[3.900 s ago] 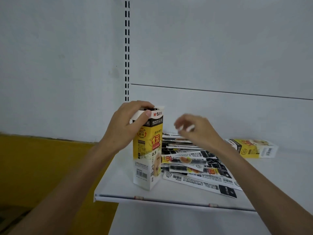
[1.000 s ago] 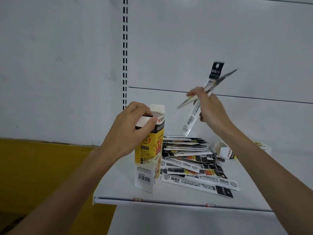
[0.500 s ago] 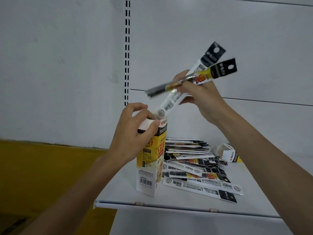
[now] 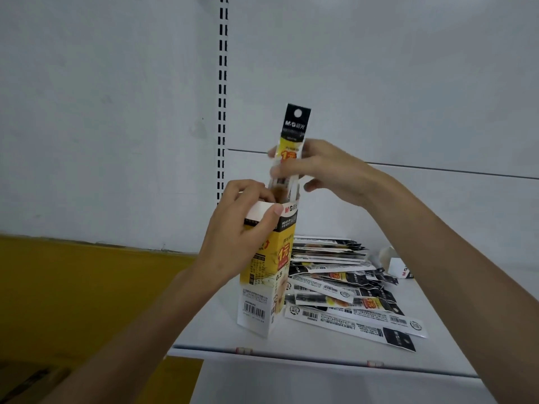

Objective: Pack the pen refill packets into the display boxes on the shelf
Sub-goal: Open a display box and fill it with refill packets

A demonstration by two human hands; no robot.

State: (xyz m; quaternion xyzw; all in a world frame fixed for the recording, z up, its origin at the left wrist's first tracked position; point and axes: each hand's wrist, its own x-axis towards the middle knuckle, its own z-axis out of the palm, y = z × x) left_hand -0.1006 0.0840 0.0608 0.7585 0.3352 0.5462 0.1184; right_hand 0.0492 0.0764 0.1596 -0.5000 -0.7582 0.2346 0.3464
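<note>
The left hand grips the top of a tall yellow-and-white cardboard display box. Its thumb lies across the upper front edge and its fingers curl over the opened white flap at the back. The box stands upright near the left front corner of a white metal shelf, with a barcode low on its left face and red and black print on the yellow front.

The right hand hovers just above the box opening. Its thumb and fingertips pinch a long, narrow plastic pen refill packet with a black header, a round hang hole and a yellow-and-red label. The packet stands almost vertical, header upward. Its lower end reaches down to the open mouth of the box beside the left fingers. Whether a second packet sits behind it in the same pinch cannot be told.

To the right of the box, touching or just beside its base, lies a loose fanned pile of matching black, white and yellow refill packets. Most lie flat, with barcoded white backs showing on the nearest ones. Behind the pile, at the back right of the shelf, a second small white-and-yellow carton lies on its side, partly hidden by the right forearm.

A pale grey back panel rises behind the shelf, with a vertical slotted metal strip running down it above the left hand. A mustard-yellow surface fills the lower left.
</note>
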